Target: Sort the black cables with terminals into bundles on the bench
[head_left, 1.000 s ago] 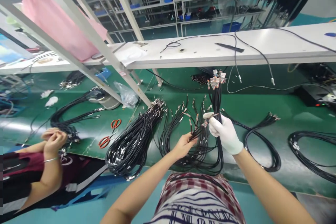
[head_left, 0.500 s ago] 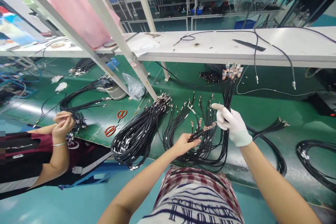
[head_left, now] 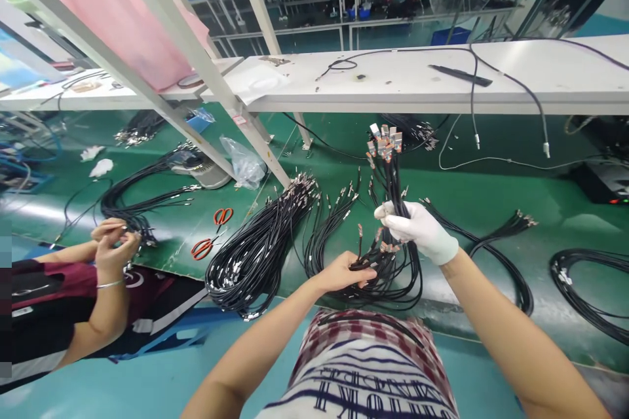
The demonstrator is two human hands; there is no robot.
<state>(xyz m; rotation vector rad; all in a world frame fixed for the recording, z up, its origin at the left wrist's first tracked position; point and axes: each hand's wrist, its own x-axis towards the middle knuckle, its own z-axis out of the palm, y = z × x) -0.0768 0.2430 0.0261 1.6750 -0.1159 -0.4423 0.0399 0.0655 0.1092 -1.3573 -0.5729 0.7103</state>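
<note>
My gloved right hand (head_left: 417, 229) is closed around an upright bunch of black cables (head_left: 394, 186), whose orange-and-silver connector ends (head_left: 385, 142) fan out above the fist. Bare and lower down, my left hand (head_left: 344, 272) grips the ends of other black cables, with orange-tipped connectors poking out past its fingers. Both bunches curve down into loops on the green bench (head_left: 472, 190) in front of my body. Just left of them lies a thick coiled bundle of black cables (head_left: 255, 249) with silver ends. Some cable ends behind my left hand are partly hidden.
At the left, a co-worker's hands (head_left: 115, 242) handle cables. Orange-handled scissors (head_left: 201, 249) lie between us. A white shelf (head_left: 304, 101) on slanted posts crosses above the bench. More cable coils (head_left: 565, 275) rest at the right, and a plastic bag (head_left: 243, 163) sits by a post.
My right hand has brought its cable bunch left and slightly down, closer to my left hand. The left hand keeps its hold, nearly in place. The camera view has shifted slightly.
</note>
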